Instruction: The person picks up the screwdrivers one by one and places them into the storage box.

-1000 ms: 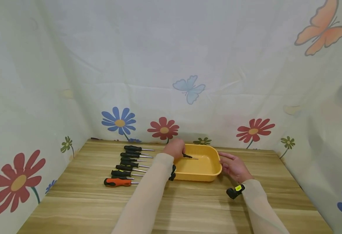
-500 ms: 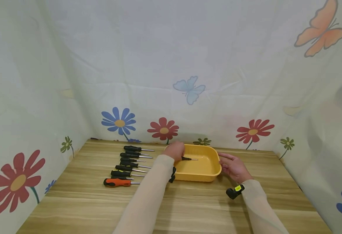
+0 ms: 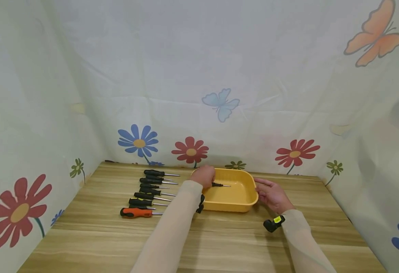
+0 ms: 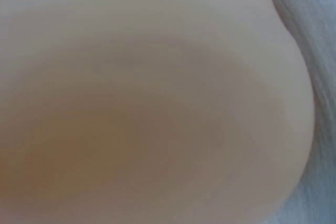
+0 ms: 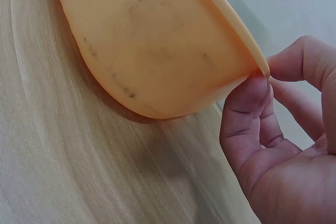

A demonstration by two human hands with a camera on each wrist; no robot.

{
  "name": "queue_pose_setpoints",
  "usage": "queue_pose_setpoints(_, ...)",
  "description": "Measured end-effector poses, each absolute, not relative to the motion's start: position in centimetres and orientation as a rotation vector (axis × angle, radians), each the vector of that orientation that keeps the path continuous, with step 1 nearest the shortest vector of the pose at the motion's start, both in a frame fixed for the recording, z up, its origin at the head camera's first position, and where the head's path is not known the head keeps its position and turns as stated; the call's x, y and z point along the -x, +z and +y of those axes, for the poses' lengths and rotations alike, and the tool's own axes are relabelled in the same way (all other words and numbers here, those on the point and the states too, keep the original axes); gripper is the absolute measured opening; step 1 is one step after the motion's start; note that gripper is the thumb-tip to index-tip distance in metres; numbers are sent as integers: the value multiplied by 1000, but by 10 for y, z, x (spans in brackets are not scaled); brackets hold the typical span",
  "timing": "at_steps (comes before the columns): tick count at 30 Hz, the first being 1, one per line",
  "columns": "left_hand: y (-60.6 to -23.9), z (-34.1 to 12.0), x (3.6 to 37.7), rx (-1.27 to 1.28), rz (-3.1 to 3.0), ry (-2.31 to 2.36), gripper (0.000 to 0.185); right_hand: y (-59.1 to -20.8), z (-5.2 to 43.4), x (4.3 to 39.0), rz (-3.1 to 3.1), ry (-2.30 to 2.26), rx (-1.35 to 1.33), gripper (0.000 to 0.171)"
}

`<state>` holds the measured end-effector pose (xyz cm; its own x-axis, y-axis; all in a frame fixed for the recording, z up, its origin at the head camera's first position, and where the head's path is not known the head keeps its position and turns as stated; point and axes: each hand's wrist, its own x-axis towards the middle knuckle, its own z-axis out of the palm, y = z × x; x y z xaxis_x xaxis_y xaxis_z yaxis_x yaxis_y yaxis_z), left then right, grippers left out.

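Observation:
In the head view, my left hand (image 3: 203, 176) reaches over the left side of a yellow plastic tray (image 3: 231, 207). It holds a small black-handled screwdriver (image 3: 218, 185), whose thin metal shaft points right, low inside the tray. The fingers round the handle are mostly hidden behind the back of the hand. At the tray's right end, my right hand (image 3: 272, 195) grips the rim. The right wrist view shows its thumb and fingers (image 5: 247, 98) pinching the edge of the tray (image 5: 152, 51). The left wrist view is blurred, filled by a pale close surface.
Left of the tray, several black-handled screwdrivers (image 3: 150, 192) lie in a column, shafts pointing right. An orange-and-black screwdriver (image 3: 136, 212) lies nearest me. A patterned cloth (image 3: 151, 113) stands behind the wooden table (image 3: 237, 242), close to the tray's far side.
The screwdriver in my left hand has gone from slightly tilted to nearly level in the tray, with the hand slightly lower. My right hand and the tray stay in place.

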<state>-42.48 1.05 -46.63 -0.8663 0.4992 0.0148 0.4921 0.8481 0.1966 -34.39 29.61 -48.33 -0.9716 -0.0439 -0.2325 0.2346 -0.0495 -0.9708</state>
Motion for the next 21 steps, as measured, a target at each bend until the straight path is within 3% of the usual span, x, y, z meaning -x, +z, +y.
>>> queue_pose_setpoints(5,-465,6,427,-823,3000,290,46,-483,295,343,2040,-2127,-214,52)
queue_pose_setpoints(13,-456,-5,428,-895,2989,284,60,-484,293,344,2057,-2130,-231,52)
queue_pose_setpoints(21,-442,-14,420,-1001,2978,229,55,-484,292,343,2054,-2141,-229,53)
